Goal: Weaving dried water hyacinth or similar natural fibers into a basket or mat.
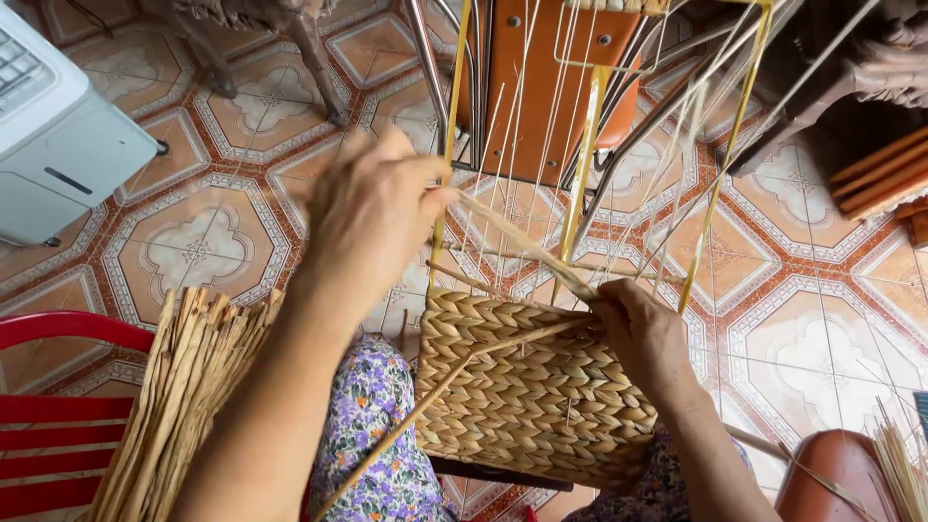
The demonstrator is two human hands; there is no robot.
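Hands [372, 208] [643, 333] on straw strand [527, 249] above woven basket [527, 387]; frame [580, 184] behind

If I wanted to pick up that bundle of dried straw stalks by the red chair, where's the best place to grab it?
Probably around its middle, coming from above. The bundle of dried stalks leans tilted against the red chair, and its upper ends fan apart unevenly, so a grip there would likely catch only a few. Lower down the stalks lie closer together, so one hand could circle more of them.
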